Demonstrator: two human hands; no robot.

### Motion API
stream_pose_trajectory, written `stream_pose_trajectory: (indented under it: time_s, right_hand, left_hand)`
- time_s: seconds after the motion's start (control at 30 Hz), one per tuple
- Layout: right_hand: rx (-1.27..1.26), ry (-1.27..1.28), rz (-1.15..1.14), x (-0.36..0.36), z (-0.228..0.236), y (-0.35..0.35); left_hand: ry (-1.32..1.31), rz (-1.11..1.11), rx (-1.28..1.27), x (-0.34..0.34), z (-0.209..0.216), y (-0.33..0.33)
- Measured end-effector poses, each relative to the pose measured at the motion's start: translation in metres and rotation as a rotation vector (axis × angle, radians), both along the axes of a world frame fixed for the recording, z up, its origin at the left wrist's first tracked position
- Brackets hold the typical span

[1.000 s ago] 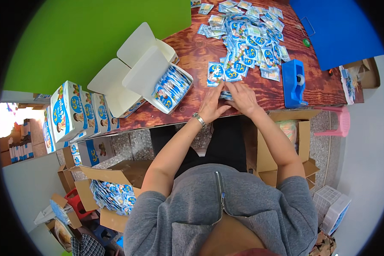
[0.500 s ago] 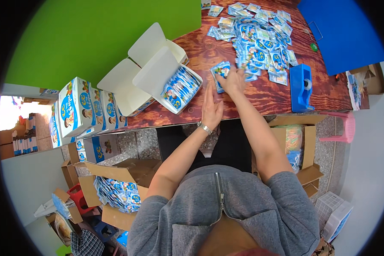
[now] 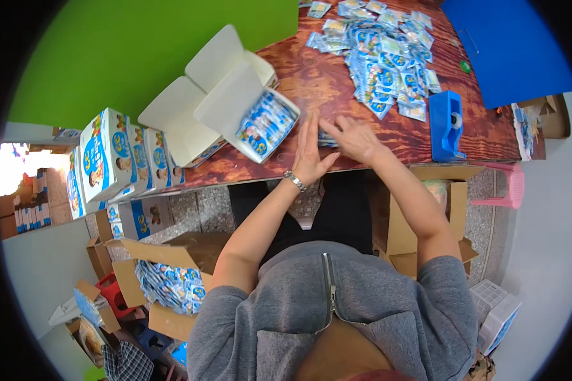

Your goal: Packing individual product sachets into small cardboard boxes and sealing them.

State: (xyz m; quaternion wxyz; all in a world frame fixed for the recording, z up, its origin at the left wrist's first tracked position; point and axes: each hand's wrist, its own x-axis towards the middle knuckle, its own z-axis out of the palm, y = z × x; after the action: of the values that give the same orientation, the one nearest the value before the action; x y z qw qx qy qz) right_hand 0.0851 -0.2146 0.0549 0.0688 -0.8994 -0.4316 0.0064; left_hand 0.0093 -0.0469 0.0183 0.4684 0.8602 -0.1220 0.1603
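Between my two hands, near the table's front edge, lies a small group of blue-and-white sachets (image 3: 327, 139), partly hidden under the right hand. My left hand (image 3: 309, 155) is stretched out on its edge along the left side of them, fingers straight. Over their right side rests my right hand (image 3: 360, 142), palm down with its fingers extended toward the left one. An open white carton (image 3: 220, 105) just left of my hands holds a row of similar sachets (image 3: 267, 124). Farther back spreads a large loose pile of sachets (image 3: 384, 63).
A blue tape dispenser (image 3: 447, 127) stands right of the pile. Closed printed cartons (image 3: 105, 152) are stacked on the left, beside another open white carton (image 3: 178, 117). Below the table are cardboard boxes (image 3: 165, 254), one full of sachets, and a pink stool (image 3: 513, 185).
My right hand has drawn back from the pile toward the table edge, bringing sachets beside my left hand. The left hand remains close to the same spot, with the fingers straight.
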Motion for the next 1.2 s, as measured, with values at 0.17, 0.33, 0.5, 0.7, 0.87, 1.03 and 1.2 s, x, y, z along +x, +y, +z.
stream_pose_trajectory:
  time_s: [0.17, 0.33, 0.5, 0.7, 0.87, 1.03, 1.2]
  right_hand:
    - [0.072, 0.146, -0.024, -0.006, 0.004, -0.008]
    - [0.481, 0.820, 0.139, 0.063, -0.009, -0.056]
    - [0.137, -0.166, -0.426, 0.099, -0.038, -0.086]
    - [-0.016, -0.226, -0.478, 0.033, -0.022, -0.041]
    - [0.352, -0.192, -0.424, 0.093, -0.023, -0.076]
    - [0.081, -0.018, -0.434, 0.134, -0.023, -0.085]
    - [0.255, 0.089, -0.437, 0.136, -0.012, -0.087]
  left_hand:
    - [0.052, -0.158, -0.019, 0.020, -0.015, 0.008]
    - [0.103, -0.168, 0.019, 0.027, -0.018, 0.003]
    - [0.010, -0.181, -0.010, 0.019, -0.007, -0.001]
    - [-0.030, -0.118, 0.011, -0.015, -0.008, 0.017]
    - [-0.077, -0.106, -0.012, -0.020, -0.013, 0.014]
    - [-0.090, -0.074, -0.029, -0.021, -0.018, 0.012]
    - [-0.078, -0.070, -0.029, -0.021, -0.020, 0.013]
